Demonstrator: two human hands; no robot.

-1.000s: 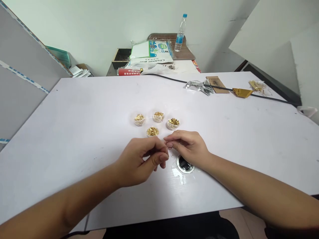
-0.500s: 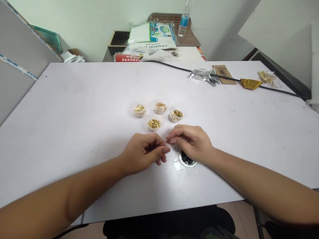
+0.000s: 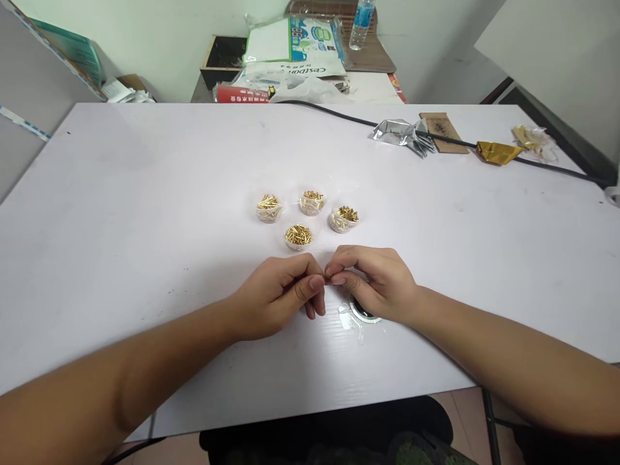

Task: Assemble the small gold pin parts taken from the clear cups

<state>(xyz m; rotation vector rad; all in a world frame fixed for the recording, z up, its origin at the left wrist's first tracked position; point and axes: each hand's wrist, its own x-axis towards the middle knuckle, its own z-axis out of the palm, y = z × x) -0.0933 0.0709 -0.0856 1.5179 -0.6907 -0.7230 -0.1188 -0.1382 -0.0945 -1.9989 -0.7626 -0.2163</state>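
Observation:
My left hand [image 3: 283, 294] is closed in a pinch, thumb against forefinger. Its fingertips meet those of my right hand [image 3: 372, 281], which is pinched as well. Whatever sits between the fingertips is too small to make out. Just beyond the hands stand small clear cups of gold-coloured metal pins: a front cup [image 3: 298, 237], a left cup [image 3: 269, 208], a back cup [image 3: 311, 202] and a right cup [image 3: 343, 219]. Under my right hand lies a round black disc with a silvery rim [image 3: 363, 314], partly covered by the hand.
A black cable [image 3: 334, 115] crosses the back of the white table [image 3: 169, 168]. Along it lie silver foil packaging [image 3: 397, 132], a brown card [image 3: 443, 132], a gold foil piece [image 3: 498, 152] and a crumpled clear bag [image 3: 533, 141]. A water bottle [image 3: 361, 24] stands behind the table.
My two hands have come together, so the fingertips that were slightly apart now touch. The whole view has shifted a little; the cups stay in place on the table.

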